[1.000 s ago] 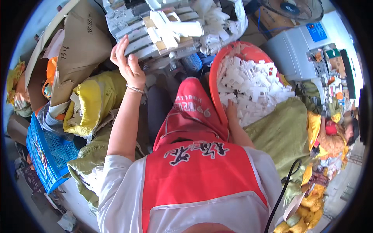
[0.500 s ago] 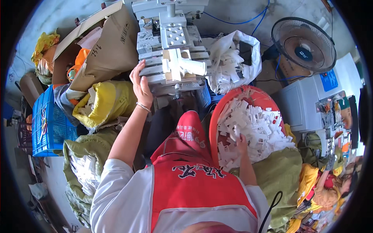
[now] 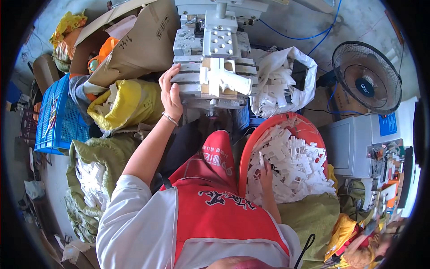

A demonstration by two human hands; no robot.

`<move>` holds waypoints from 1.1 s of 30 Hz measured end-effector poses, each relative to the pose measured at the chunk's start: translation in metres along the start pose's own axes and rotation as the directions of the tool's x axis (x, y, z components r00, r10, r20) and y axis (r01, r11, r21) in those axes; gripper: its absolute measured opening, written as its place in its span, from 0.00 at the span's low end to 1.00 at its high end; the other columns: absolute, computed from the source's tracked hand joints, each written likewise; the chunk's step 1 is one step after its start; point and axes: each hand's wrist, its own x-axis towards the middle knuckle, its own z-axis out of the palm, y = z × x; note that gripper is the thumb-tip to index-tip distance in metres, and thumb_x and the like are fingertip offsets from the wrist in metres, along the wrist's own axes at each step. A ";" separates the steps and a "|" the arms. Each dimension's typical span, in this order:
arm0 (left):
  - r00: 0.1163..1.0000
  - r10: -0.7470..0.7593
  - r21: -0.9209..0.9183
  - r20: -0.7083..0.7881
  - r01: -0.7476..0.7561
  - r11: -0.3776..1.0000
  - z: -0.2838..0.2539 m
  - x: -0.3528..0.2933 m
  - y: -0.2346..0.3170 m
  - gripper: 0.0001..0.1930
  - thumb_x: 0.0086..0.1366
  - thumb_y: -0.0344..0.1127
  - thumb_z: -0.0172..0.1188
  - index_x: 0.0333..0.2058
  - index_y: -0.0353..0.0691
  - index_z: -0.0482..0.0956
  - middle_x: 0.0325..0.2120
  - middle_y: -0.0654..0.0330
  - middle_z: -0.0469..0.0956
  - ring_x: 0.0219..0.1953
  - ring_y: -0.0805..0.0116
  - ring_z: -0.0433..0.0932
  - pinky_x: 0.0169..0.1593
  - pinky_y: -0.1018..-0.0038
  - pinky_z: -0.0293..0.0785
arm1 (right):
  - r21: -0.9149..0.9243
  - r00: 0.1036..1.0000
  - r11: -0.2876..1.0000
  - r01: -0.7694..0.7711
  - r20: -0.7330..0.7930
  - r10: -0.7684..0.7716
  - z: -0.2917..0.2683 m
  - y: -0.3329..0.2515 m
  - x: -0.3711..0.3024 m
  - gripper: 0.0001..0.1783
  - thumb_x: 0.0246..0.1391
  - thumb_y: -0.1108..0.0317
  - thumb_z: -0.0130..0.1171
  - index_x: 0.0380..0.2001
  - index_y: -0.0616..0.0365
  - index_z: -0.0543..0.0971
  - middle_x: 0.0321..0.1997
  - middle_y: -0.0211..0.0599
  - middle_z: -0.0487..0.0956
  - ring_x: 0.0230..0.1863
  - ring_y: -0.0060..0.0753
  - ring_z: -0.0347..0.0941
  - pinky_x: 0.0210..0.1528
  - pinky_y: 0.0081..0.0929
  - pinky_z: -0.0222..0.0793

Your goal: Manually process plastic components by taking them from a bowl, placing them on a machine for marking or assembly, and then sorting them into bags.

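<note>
A white pistol-shaped plastic part (image 3: 221, 77) lies on a wooden block at the front of the grey slotted bed (image 3: 186, 77) of a machine. Above it is the machine's pad (image 3: 221, 43) with several round white studs. My left hand (image 3: 171, 96) rests against the bed's left edge, fingers stretched out and holding nothing. Over the red basin (image 3: 243, 172), my right hand (image 3: 266, 177) has its fingers closed on a slim white plastic piece (image 3: 261, 158); its fingertips are partly hidden. Similar white plastic parts (image 3: 298, 163) heap up in the basin around it.
A white sack (image 3: 304, 96) of white parts stands right of the machine, near a black fan (image 3: 365, 85). At left are a cardboard box (image 3: 145, 49), a yellow sack (image 3: 134, 105), a blue crate (image 3: 58, 121) and a green sack (image 3: 114, 157). Another person (image 3: 358, 251) sits at lower right.
My right hand has shifted left and nearer to me within the basin, with the slim white piece at its fingers. My left hand stays at the bed's edge. The whole view has turned slightly.
</note>
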 end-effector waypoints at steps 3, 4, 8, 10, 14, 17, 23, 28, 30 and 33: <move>1.000 -0.012 -0.004 -0.009 0.012 1.000 0.002 -0.001 -0.002 0.22 0.65 0.44 0.37 0.49 0.35 0.69 0.52 0.53 0.70 0.56 0.54 0.63 0.60 0.64 0.55 | 0.382 0.853 0.763 -0.521 0.255 0.455 -0.004 -0.021 0.005 0.20 0.58 0.64 0.46 0.50 0.63 0.69 0.40 0.37 0.76 0.35 0.26 0.73 0.35 0.23 0.70; 1.000 -0.015 -0.011 -0.014 0.015 1.000 0.002 -0.002 -0.002 0.22 0.65 0.44 0.37 0.49 0.35 0.69 0.52 0.53 0.69 0.56 0.54 0.63 0.60 0.65 0.55 | 0.507 0.872 0.711 -0.488 0.244 0.425 -0.002 -0.024 0.004 0.19 0.58 0.64 0.47 0.50 0.63 0.69 0.39 0.36 0.75 0.32 0.23 0.72 0.32 0.21 0.68; 0.999 -0.047 -0.033 -0.009 0.046 0.998 0.002 -0.006 -0.003 0.21 0.65 0.44 0.37 0.49 0.36 0.69 0.53 0.54 0.69 0.56 0.55 0.62 0.61 0.65 0.54 | 0.697 0.914 0.623 -0.356 0.121 0.387 0.009 -0.053 -0.003 0.17 0.60 0.65 0.44 0.49 0.62 0.69 0.37 0.34 0.74 0.30 0.20 0.70 0.29 0.19 0.66; 0.999 -0.046 -0.043 0.009 0.046 0.998 0.001 -0.005 0.000 0.22 0.66 0.45 0.37 0.49 0.37 0.69 0.54 0.55 0.69 0.56 0.55 0.62 0.61 0.65 0.54 | 0.742 0.935 0.591 -0.317 0.139 0.327 0.012 -0.049 -0.006 0.17 0.60 0.66 0.43 0.49 0.61 0.68 0.39 0.35 0.73 0.32 0.21 0.70 0.31 0.20 0.67; 0.998 -0.052 -0.041 0.037 0.054 0.998 -0.002 -0.006 -0.001 0.22 0.66 0.47 0.38 0.49 0.38 0.68 0.54 0.55 0.68 0.57 0.56 0.61 0.61 0.65 0.54 | 0.800 0.941 0.525 -0.291 0.140 0.308 0.021 -0.061 -0.011 0.19 0.60 0.67 0.42 0.54 0.60 0.65 0.45 0.35 0.72 0.35 0.24 0.71 0.35 0.22 0.68; 0.995 -0.056 -0.007 0.083 0.057 0.998 -0.007 -0.006 -0.001 0.21 0.66 0.46 0.39 0.49 0.37 0.68 0.56 0.54 0.66 0.57 0.56 0.61 0.61 0.65 0.54 | 0.768 0.949 0.578 -0.275 0.119 0.293 0.016 -0.097 -0.010 0.20 0.60 0.65 0.43 0.53 0.63 0.66 0.41 0.31 0.72 0.35 0.21 0.69 0.37 0.21 0.66; 0.981 -0.071 0.045 0.180 0.064 0.997 -0.031 -0.003 0.017 0.17 0.65 0.39 0.46 0.48 0.35 0.69 0.54 0.53 0.67 0.55 0.54 0.64 0.59 0.64 0.58 | 0.872 0.988 0.467 -0.151 0.113 0.108 0.009 -0.114 0.001 0.22 0.63 0.60 0.42 0.56 0.60 0.65 0.49 0.33 0.72 0.40 0.23 0.70 0.40 0.24 0.66; 0.961 0.119 0.334 0.250 -0.201 0.921 -0.053 0.011 0.030 0.12 0.60 0.33 0.54 0.43 0.36 0.74 0.50 0.55 0.71 0.53 0.53 0.65 0.57 0.63 0.61 | 0.858 0.988 0.490 -0.152 0.112 0.110 -0.008 -0.126 0.011 0.22 0.61 0.62 0.44 0.55 0.61 0.65 0.49 0.34 0.72 0.41 0.22 0.70 0.41 0.23 0.66; 0.947 0.175 0.342 0.269 -0.264 0.902 -0.050 0.024 0.046 0.12 0.56 0.30 0.57 0.40 0.37 0.75 0.49 0.57 0.72 0.52 0.54 0.66 0.56 0.63 0.62 | 0.808 0.994 0.579 -0.104 0.057 0.098 -0.010 -0.131 0.018 0.21 0.60 0.65 0.44 0.54 0.63 0.66 0.46 0.33 0.73 0.40 0.21 0.70 0.41 0.22 0.66; 0.906 0.167 0.213 0.389 -0.265 0.941 -0.034 0.040 0.050 0.14 0.55 0.32 0.60 0.41 0.37 0.75 0.46 0.56 0.74 0.50 0.54 0.68 0.53 0.65 0.65 | 0.717 0.996 0.697 -0.028 -0.039 0.080 -0.016 -0.144 0.031 0.21 0.58 0.68 0.48 0.54 0.62 0.66 0.48 0.33 0.72 0.45 0.23 0.70 0.44 0.23 0.67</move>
